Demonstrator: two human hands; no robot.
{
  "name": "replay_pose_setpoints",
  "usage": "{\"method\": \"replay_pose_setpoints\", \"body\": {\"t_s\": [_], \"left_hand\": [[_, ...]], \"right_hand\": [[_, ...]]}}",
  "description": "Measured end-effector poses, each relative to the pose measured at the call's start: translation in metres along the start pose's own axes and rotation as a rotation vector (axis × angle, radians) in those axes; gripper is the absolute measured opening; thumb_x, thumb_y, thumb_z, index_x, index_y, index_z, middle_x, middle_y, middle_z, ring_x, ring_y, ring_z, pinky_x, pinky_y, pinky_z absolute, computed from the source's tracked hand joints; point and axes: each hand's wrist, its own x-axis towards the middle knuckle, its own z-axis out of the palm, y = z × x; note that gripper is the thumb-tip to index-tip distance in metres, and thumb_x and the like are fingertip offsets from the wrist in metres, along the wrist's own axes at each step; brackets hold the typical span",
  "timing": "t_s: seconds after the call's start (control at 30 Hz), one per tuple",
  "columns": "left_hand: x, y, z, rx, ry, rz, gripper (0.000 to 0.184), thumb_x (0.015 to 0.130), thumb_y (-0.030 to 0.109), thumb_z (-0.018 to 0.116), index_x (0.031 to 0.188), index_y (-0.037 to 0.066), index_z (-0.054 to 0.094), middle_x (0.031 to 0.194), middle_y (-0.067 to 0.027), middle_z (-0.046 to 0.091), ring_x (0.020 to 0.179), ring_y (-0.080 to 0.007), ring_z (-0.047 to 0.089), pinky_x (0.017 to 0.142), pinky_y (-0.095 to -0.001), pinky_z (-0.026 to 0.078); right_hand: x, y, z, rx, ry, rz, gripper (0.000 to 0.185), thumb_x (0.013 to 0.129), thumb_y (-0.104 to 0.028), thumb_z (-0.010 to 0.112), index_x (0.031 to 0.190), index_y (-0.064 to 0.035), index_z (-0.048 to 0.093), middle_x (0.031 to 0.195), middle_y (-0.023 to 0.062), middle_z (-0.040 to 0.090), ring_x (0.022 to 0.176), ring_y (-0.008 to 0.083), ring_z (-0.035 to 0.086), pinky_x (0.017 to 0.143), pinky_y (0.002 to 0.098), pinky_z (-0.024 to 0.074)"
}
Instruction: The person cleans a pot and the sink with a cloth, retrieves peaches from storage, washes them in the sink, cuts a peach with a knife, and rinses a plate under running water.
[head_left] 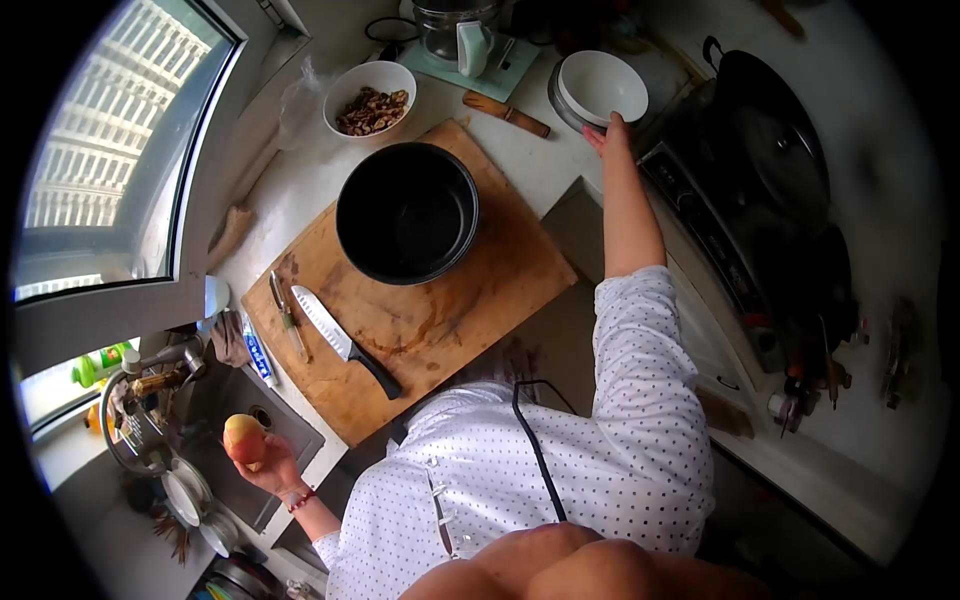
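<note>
My left hand (268, 470) is wrapped round a red-and-yellow apple (244, 440), held up over the edge of the sink. On the far side, my right hand (608, 132) grips the near rim of a white bowl (603, 85), its thumb at the rim; a metal dish (558, 98) shows partly beneath that bowl. A black pot (407, 214) rests on the wooden cutting board (450, 335). Beside the pot lie a black-handled knife (335, 332) and a peeler (287, 315).
A bowl of walnuts (372, 108) stands behind the board, near a wooden-handled tool (507, 114) and a kitchen scale (498, 70) bearing a clear jug. The sink (285, 450) and faucet are at left. A stove with a black wok (770, 130) is at right.
</note>
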Motion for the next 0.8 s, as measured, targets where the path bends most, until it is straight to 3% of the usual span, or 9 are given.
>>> {"method": "replay_pose_setpoints", "body": {"t_s": [0.07, 0.1, 0.17, 0.27, 0.4, 0.53, 0.6, 0.73, 0.8], "left_hand": [[-0.003, -0.004, 0.009, 0.014, 0.003, -0.010, 0.055, 0.067, 0.033, 0.067, 0.112, 0.008, 0.047, 0.108, -0.0125, 0.051, 0.082, -0.0244, 0.055, 0.070, -0.0319, 0.050], [-0.003, -0.008, 0.014, 0.017, 0.002, -0.018, 0.055, 0.067, 0.033, 0.067, 0.112, 0.008, 0.047, 0.108, -0.0127, 0.051, 0.082, -0.0244, 0.055, 0.070, -0.0320, 0.050], [-0.003, -0.011, 0.022, 0.014, -0.024, -0.041, 0.055, 0.067, 0.033, 0.067, 0.112, 0.008, 0.047, 0.107, -0.0127, 0.051, 0.082, -0.0245, 0.055, 0.070, -0.0322, 0.050], [-0.004, -0.018, 0.035, -0.002, -0.042, -0.047, 0.055, 0.067, 0.032, 0.068, 0.112, 0.008, 0.046, 0.107, -0.0129, 0.051, 0.082, -0.0249, 0.055, 0.071, -0.0324, 0.049], [-0.001, -0.017, 0.026, -0.020, -0.020, -0.027, 0.055, 0.067, 0.032, 0.068, 0.112, 0.007, 0.046, 0.108, -0.0129, 0.051, 0.083, -0.0255, 0.055, 0.071, -0.0325, 0.049], [-0.005, -0.020, 0.035, -0.019, 0.005, -0.022, 0.056, 0.067, 0.032, 0.068, 0.112, 0.007, 0.046, 0.107, -0.0127, 0.051, 0.082, -0.0255, 0.055, 0.072, -0.0327, 0.049], [-0.006, -0.020, 0.035, 0.000, -0.024, -0.042, 0.058, 0.066, 0.032, 0.068, 0.113, 0.006, 0.045, 0.106, -0.0123, 0.051, 0.081, -0.0252, 0.054, 0.072, -0.0331, 0.048], [-0.002, -0.021, 0.022, 0.053, -0.012, -0.022, 0.058, 0.067, 0.034, 0.066, 0.114, 0.009, 0.044, 0.107, -0.0119, 0.051, 0.082, -0.0230, 0.054, 0.072, -0.0323, 0.047], [-0.003, -0.024, 0.023, 0.051, 0.080, 0.031, 0.058, 0.067, 0.035, 0.066, 0.114, 0.009, 0.044, 0.104, -0.0120, 0.052, 0.079, -0.0228, 0.054, 0.071, -0.0320, 0.047]], "right_hand": [[-0.002, -0.002, 0.004, -0.081, 0.110, -0.039, 0.053, 0.073, -0.008, 0.053, 0.118, 0.0011, 0.027, 0.109, 0.0254, 0.042, 0.075, 0.0383, 0.058, 0.057, 0.0431, 0.0535], [-0.005, -0.005, 0.009, -0.080, 0.108, -0.038, 0.053, 0.073, -0.008, 0.053, 0.118, 0.0011, 0.027, 0.109, 0.0254, 0.042, 0.075, 0.0383, 0.058, 0.057, 0.0431, 0.0535], [-0.040, -0.018, 0.022, -0.163, 0.308, -0.090, 0.053, 0.069, -0.001, 0.052, 0.117, 0.0006, 0.031, 0.108, 0.0252, 0.044, 0.070, 0.0342, 0.059, 0.052, 0.0414, 0.0541], [-0.001, -0.010, 0.012, -0.202, 0.306, -0.102, 0.049, 0.069, 0.003, 0.048, 0.116, -0.0003, 0.034, 0.109, 0.0250, 0.045, 0.073, 0.0318, 0.059, 0.049, 0.0410, 0.0542], [0.023, -0.018, 0.001, -0.275, 0.242, -0.110, 0.044, 0.071, 0.000, 0.040, 0.115, 0.0012, 0.035, 0.107, 0.0229, 0.046, 0.068, 0.0361, 0.057, 0.055, 0.0400, 0.0549], [0.019, -0.047, -0.002, -0.059, 0.149, -0.115, 0.040, 0.073, -0.002, 0.035, 0.113, 0.0030, 0.038, 0.098, 0.0239, 0.050, 0.066, 0.0354, 0.059, 0.042, 0.0317, 0.0503], [0.036, -0.065, -0.013, -0.081, 0.020, -0.121, 0.039, 0.074, -0.002, 0.035, 0.113, 0.0038, 0.037, 0.097, 0.0234, 0.051, 0.065, 0.0353, 0.059, 0.042, 0.0305, 0.0496], [0.040, -0.094, -0.011, -0.084, 0.095, -0.165, 0.040, 0.074, -0.002, 0.034, 0.113, 0.0062, 0.037, 0.096, 0.0226, 0.052, 0.065, 0.0346, 0.059, 0.046, 0.0310, 0.0515], [0.053, -0.098, -0.015, -0.030, 0.118, -0.157, 0.042, 0.075, -0.003, 0.038, 0.117, 0.0009, 0.035, 0.105, 0.0231, 0.046, 0.081, 0.0347, 0.055, 0.051, 0.0347, 0.0543]]}}
